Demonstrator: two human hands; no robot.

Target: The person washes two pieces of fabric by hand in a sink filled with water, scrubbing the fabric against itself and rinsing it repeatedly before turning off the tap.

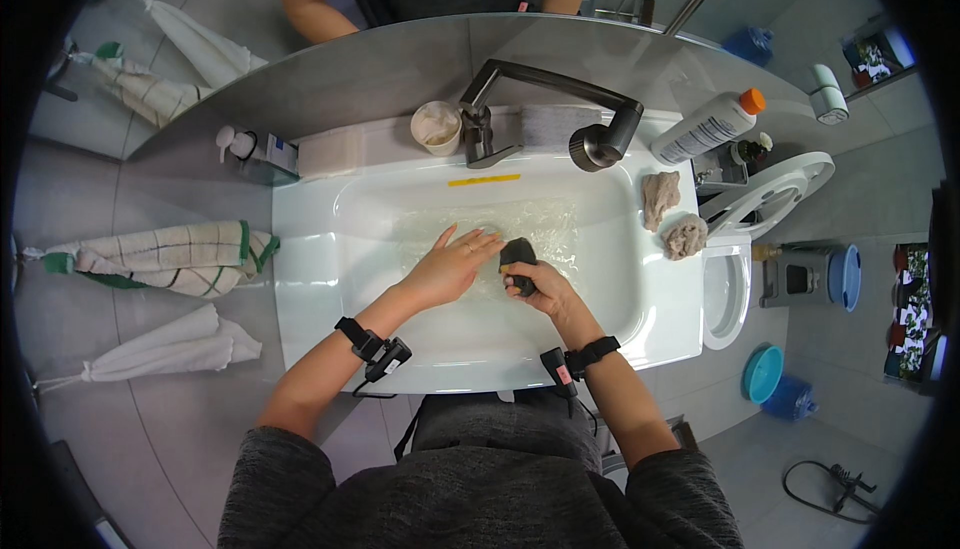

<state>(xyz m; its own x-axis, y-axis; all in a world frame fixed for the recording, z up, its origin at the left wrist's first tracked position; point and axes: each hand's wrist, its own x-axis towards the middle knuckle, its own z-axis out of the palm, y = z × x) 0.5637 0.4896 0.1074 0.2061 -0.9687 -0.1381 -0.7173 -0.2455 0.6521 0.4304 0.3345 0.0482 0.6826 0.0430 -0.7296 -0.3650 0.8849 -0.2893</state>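
A white washbasin (442, 339) with shallow water (555, 230) at its bottom lies before me. In my right hand (544, 286) is a dark grey or black object (517, 251), perhaps a brush or bundled cloth; the fingers wrap around its lower part. My left hand (454, 264) is flat with fingers apart, palm down, just left of the dark object, over the water. It wears a ring and seems to hold nothing. A dark metal faucet (555, 82) rises behind the basin, its spout pointing to the right. A yellow strip (484, 180) lies on the basin's back inner slope.
On the back ledge stand a cup (436, 129), a grey cloth (559, 127), a white bottle with an orange cap (701, 129) and a pump dispenser (259, 151). Two brownish cloths (661, 200) lie on the right rim. Towels (172, 253) hang at left; a toilet (726, 294) stands at right.
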